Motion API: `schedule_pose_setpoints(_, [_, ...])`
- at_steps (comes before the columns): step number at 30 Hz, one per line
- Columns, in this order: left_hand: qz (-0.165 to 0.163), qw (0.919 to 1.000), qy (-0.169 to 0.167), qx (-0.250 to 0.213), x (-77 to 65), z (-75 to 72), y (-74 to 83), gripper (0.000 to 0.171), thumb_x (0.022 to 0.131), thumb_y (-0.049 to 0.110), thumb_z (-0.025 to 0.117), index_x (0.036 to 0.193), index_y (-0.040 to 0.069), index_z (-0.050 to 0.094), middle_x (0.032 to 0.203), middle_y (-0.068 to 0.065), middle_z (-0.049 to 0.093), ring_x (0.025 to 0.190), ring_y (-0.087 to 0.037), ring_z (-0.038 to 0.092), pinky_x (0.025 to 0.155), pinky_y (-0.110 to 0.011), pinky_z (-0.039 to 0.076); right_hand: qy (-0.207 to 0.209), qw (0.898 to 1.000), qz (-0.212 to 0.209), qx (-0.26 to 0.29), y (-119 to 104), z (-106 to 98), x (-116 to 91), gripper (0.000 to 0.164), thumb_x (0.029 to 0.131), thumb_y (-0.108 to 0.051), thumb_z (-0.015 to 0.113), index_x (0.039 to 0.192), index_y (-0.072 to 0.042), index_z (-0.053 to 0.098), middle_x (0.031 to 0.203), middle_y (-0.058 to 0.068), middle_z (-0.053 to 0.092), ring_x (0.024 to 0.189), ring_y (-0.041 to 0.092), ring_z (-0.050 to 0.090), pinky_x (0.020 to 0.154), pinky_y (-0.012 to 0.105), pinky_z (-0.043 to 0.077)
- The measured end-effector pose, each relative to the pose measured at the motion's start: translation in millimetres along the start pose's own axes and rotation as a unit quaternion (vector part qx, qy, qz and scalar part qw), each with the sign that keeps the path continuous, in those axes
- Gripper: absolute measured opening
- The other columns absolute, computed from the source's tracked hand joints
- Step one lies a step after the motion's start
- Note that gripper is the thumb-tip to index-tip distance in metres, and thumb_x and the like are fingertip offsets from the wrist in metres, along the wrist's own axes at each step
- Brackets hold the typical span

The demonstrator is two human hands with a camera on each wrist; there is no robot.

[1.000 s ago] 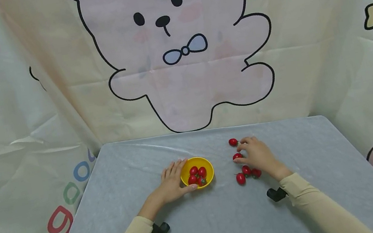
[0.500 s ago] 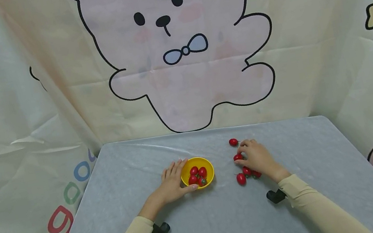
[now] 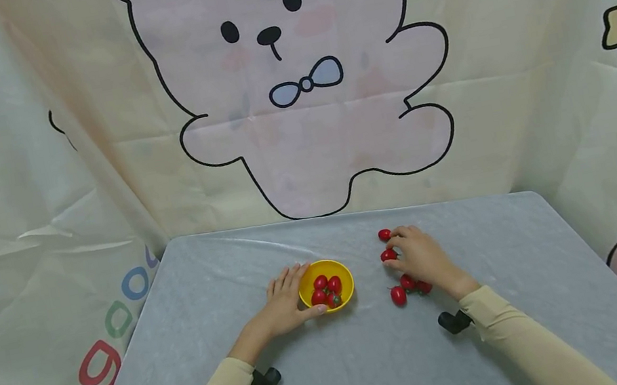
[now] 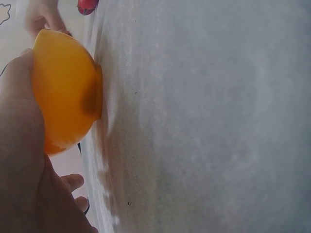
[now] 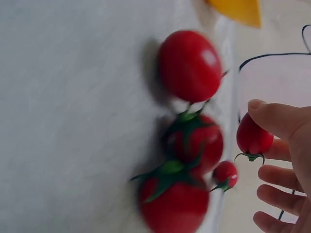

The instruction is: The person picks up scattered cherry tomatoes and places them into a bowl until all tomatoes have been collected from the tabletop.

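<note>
My left hand (image 3: 283, 305) holds the yellow bowl (image 3: 352, 288) at its left side, thumb along the near rim and the other fingers toward the far rim. Several cherry tomatoes (image 3: 320, 282) lie in the bowl. In the left wrist view the bowl (image 4: 65, 92) stands upright on the cloth. My right hand (image 3: 421, 258) pinches a red cherry tomato (image 3: 388, 255) between thumb and index finger. The right wrist view shows this tomato (image 5: 253, 137) lifted off the cloth, green stem down, with the other fingers loosely bent below it.
Three more cherry tomatoes (image 3: 398, 296) lie grouped nearer me, below the right hand. Another tomato (image 3: 384, 234) lies beyond its fingertips. A grey-blue cloth (image 3: 353, 377) covers the table, and a printed curtain (image 3: 488, 119) hangs behind.
My right hand closes on the cherry tomato and raises it slightly, moving a little away from me and to the left. The left hand and bowl stay in place.
</note>
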State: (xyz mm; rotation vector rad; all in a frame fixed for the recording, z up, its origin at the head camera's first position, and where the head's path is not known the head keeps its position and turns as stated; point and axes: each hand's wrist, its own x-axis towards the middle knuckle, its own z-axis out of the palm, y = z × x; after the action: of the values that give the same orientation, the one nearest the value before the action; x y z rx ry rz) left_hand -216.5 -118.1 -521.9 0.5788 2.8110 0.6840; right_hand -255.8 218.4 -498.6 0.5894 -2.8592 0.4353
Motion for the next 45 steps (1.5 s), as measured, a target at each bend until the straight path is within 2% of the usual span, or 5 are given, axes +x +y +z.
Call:
schedule_pose_setpoints(7, [0.015,0.9997,0.017,-0.006,0.5,1.0,-0.6,0.098,0.085,0.068,0.062,0.159,0.024,0.015,0.166,-0.013,0.02,0.153,-0.041,0.014,0.12,-0.066,0.01,0.002,1.0,-0.019,0.022,-18,-11,4,0.035,0.081,-0.037,0.081,0.104,-0.011,0.075,0.124,0.013,0.064,0.115,0.032,0.056,0.098,0.05,0.052])
schedule_pose_setpoints(18, [0.003,0.9999,0.01,-0.002,0.7,2.4,-0.6,0.098,0.084,0.07,0.06,0.159,0.026,0.014,0.167,-0.011,0.018,0.154,-0.039,0.012,0.121,-0.064,0.008,-0.015,0.997,-0.068,0.035,-47,-19,9,0.033,0.083,-0.038,0.079,0.108,-0.017,0.074,0.129,0.011,0.063,0.12,0.032,0.055,0.101,0.05,0.05])
schedule_pose_setpoints(30, [-0.004,1.0,0.002,0.0,1.6,2.4,-0.6,0.099,0.083,0.073,0.058,0.159,0.027,0.014,0.167,-0.01,0.017,0.154,-0.039,0.011,0.121,-0.065,0.007,-0.043,0.994,-0.093,0.03,-79,-23,14,0.037,0.082,-0.042,0.079,0.112,-0.022,0.073,0.133,0.007,0.061,0.122,0.027,0.055,0.098,0.046,0.054])
schedule_pose_setpoints(40, [-0.002,1.0,0.001,0.001,0.5,0.4,-1.8,0.099,0.084,0.073,0.058,0.159,0.027,0.013,0.167,-0.01,0.017,0.154,-0.039,0.011,0.122,-0.065,0.007,-0.059,0.99,-0.129,0.027,-92,-12,16,0.04,0.083,-0.043,0.078,0.116,-0.021,0.072,0.133,0.004,0.061,0.121,0.024,0.056,0.1,0.042,0.053])
schedule_pose_setpoints(45, [0.001,1.0,0.004,0.0,0.0,0.4,-1.2,0.098,0.084,0.073,0.058,0.159,0.027,0.014,0.167,-0.011,0.018,0.154,-0.039,0.011,0.121,-0.066,0.008,-0.055,0.988,-0.144,0.028,-94,-5,15,0.042,0.081,-0.043,0.079,0.116,-0.021,0.073,0.131,0.005,0.062,0.118,0.025,0.056,0.101,0.043,0.052])
